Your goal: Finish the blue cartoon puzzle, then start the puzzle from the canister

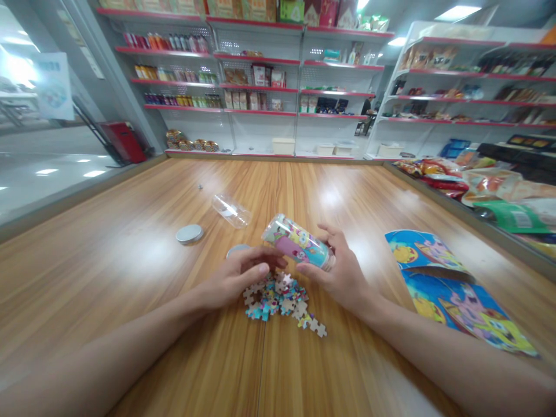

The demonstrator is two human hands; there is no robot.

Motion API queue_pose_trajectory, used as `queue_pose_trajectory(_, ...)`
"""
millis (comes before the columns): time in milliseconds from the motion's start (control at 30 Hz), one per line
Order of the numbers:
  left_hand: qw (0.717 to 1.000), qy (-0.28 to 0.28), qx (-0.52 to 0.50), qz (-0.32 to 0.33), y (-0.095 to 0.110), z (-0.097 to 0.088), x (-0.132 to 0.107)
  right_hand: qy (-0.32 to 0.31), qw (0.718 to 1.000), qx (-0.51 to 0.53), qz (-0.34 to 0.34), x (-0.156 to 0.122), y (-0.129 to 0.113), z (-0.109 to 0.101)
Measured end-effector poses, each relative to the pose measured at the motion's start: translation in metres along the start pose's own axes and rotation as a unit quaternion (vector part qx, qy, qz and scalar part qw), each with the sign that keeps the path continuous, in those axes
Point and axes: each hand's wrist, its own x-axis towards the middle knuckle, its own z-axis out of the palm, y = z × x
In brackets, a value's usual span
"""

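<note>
A wooden table [130, 278] is stretching out under two bare forearms. A cartoon picture sheet [452, 289] is lying flat, well right of the grip. The right hand [343, 275] is clamping a picture-lined tube [297, 242], tilting it just above a heap of puzzle pieces [280, 298], seemingly to keep them together. The left hand [237, 281] is curling over the heap's edge; whether it is pinching anything is unclear. An empty tube [231, 210] and a round lid [189, 234] are lying beyond.
</note>
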Motion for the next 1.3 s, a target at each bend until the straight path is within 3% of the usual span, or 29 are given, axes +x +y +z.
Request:
queue_pose_trajectory(100, 0.992, 0.092, -0.081, -0.003, -0.013, -0.005, 0.003, 0.025, 0.999, 0.031, -0.018, 0.0, 0.0, 0.001)
queue_pose_trajectory(167, 0.986, 0.116, -0.116, -0.007, -0.015, -0.005, 0.005, 0.043, 0.997, 0.048, -0.036, 0.0, 0.001, 0.003)
queue_pose_trajectory(333, 0.988, 0.109, -0.109, -0.009, -0.008, -0.001, 0.005, 0.087, 0.987, 0.07, -0.113, 0.0, 0.007, 0.008)
queue_pose_trajectory(500, 0.984, 0.137, -0.116, -0.01, -0.013, -0.003, 0.002, 0.055, 0.985, -0.001, -0.164, 0.003, 0.004, 0.001)
queue_pose_trajectory(700, 0.981, 0.14, -0.13, -0.04, -0.02, -0.006, 0.003, 0.08, 0.971, -0.072, -0.215, 0.002, 0.0, -0.003)
queue_pose_trajectory(833, 0.978, 0.137, -0.139, -0.071, -0.022, -0.007, 0.004, 0.067, 0.971, -0.072, -0.216, 0.001, 0.001, -0.002)
queue_pose_trajectory(1067, 0.985, 0.145, -0.062, -0.072, -0.03, -0.011, 0.002, 0.035, 0.972, -0.066, -0.224, 0.0, -0.007, -0.002)
queue_pose_trajectory(1300, 0.991, 0.104, -0.06, -0.064, -0.023, -0.01, 0.003, -0.017, 0.979, -0.048, -0.198, -0.001, -0.007, -0.002)
